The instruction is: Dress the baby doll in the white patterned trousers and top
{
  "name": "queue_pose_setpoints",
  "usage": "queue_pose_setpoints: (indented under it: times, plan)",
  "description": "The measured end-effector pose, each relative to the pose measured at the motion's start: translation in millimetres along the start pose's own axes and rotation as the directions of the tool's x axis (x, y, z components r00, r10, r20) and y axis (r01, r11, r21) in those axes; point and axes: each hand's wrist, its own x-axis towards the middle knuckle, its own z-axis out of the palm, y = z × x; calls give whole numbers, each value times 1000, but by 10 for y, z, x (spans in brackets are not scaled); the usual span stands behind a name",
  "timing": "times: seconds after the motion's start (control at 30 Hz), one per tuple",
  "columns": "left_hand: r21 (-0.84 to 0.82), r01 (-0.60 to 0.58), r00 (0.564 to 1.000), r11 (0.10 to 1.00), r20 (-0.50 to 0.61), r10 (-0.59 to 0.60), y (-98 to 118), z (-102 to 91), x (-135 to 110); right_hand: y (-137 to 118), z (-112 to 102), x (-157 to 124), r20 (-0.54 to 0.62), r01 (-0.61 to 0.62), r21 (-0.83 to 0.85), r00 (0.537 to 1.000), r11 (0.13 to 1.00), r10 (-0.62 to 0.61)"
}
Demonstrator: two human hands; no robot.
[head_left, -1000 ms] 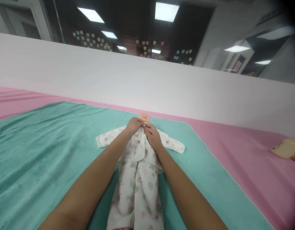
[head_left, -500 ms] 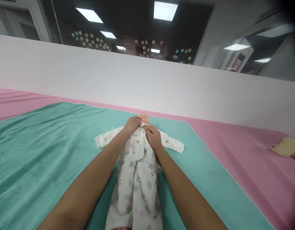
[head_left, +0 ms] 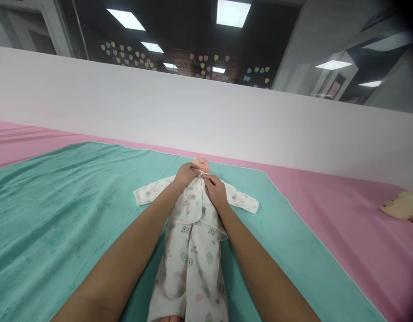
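The left hand (head_left: 188,174) is bending its fingers inward and pinching the collar of a white jacket (head_left: 188,213), while the right hand (head_left: 215,188) is curling thumb and fingers together on the same collar, just beside it. Which small part the fingertips are gripping is too fine to tell. The jacket is covering a doll (head_left: 202,164), which is lying on its back in the middle of the scene, its smooth, rounded, skin-toned head pointing to the far side. The long sleeves are spreading flat to left and right, and the curved front edge is overlapping matching trousers (head_left: 201,268), whose soft, lightly creased cloth is showing green and pink printed figures and reaching toward the near edge. Beneath, a plush teal blanket (head_left: 75,214) is rippling in shallow folds on the left and lying smoother on the right. It is resting on a pink sheet (head_left: 343,214), where a pale yellowish object (head_left: 401,205) is sitting at the far right. A plain white wall (head_left: 206,120) is rising beyond.
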Motion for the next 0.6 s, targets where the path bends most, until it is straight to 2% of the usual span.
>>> queue_pose_setpoints:
  times: [0.13, 0.23, 0.33, 0.47, 0.53, 0.6]
  plan:
    - [132, -76, 997, 988, 21, 74, -21, 31, 44, 37, 12, 3, 9, -75, 4, 997, 997, 75]
    - [189, -99, 995, 977, 18, 98, -25, 49, 50, 25, 0, 22, 19, -76, -7, 997, 997, 76]
    - [204, -117, 993, 972, 1, 119, -8, 31, -9, -60, -45, 72, 96, -66, -49, 993, 997, 71]
    - [164, -146, 989, 976, 20, 145, 56, -49, -200, -236, -128, 150, 162, -57, -290, 981, 955, 108]
    - [126, -167, 984, 978, 89, 156, 108, -99, -300, -312, -159, 168, 182, -52, -436, 973, 899, 145]
    - [108, -169, 975, 980, 164, 150, 173, -154, -366, -366, -173, 172, 223, -44, -507, 958, 861, 180]
